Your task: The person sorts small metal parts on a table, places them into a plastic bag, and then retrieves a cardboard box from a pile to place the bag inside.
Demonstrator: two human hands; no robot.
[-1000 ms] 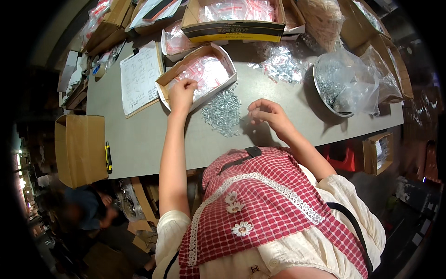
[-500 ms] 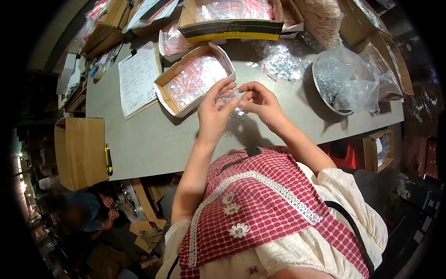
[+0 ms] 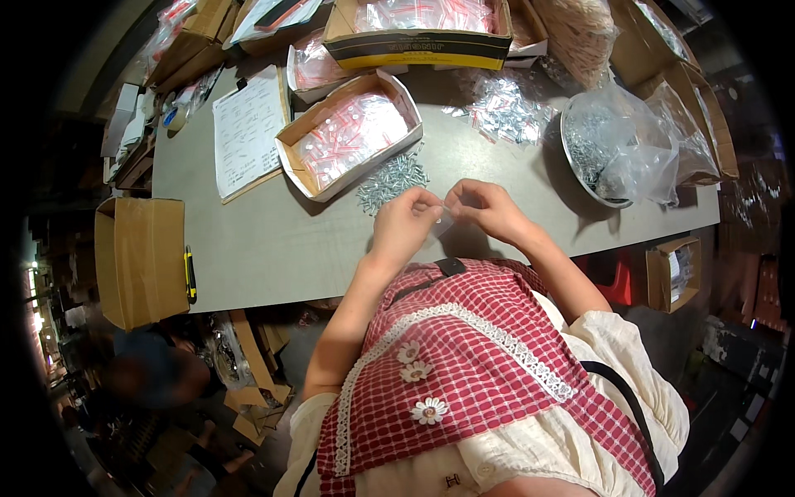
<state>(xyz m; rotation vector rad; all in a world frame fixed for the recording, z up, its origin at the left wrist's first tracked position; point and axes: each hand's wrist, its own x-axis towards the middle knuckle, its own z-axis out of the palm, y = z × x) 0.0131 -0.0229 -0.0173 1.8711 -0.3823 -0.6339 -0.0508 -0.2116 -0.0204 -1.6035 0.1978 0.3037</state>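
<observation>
Pinching a small clear bag (image 3: pixel 445 224), the left hand (image 3: pixel 403 224) and right hand (image 3: pixel 495 215) are facing each other, the screw pile (image 3: pixel 389 182) lying just beyond the nearer left.

We see shiny, silvery metal screws (image 3: pixel 389 184) on a smooth, matt gray tabletop (image 3: pixel 248 261), w/ a sm. bag (image 3: pixel 444 224) of thin, clear plastic nearby. The packets (image 3: pixel 356 132), also clear plastic, look glossy; their white carton (image 3: pixel 370 171) is matt cardbd. We note a smooth metal bowl (image 3: pixel 569 155), its liner (image 3: pixel 646 137) wrinkled, see-thru plastic, plus a brown box (image 3: pixel 147 265) of plain, dull cardbd. The sheet (image 3: pixel 247 137) is matt paper. Our apron (image 3: pixel 464 373) is woven check cloth w/ bumpy, openwork lace trim (image 3: pixel 515 354); our blouse (image 3: pixel 633 360), crinkled cream fabric, no gloss.
</observation>
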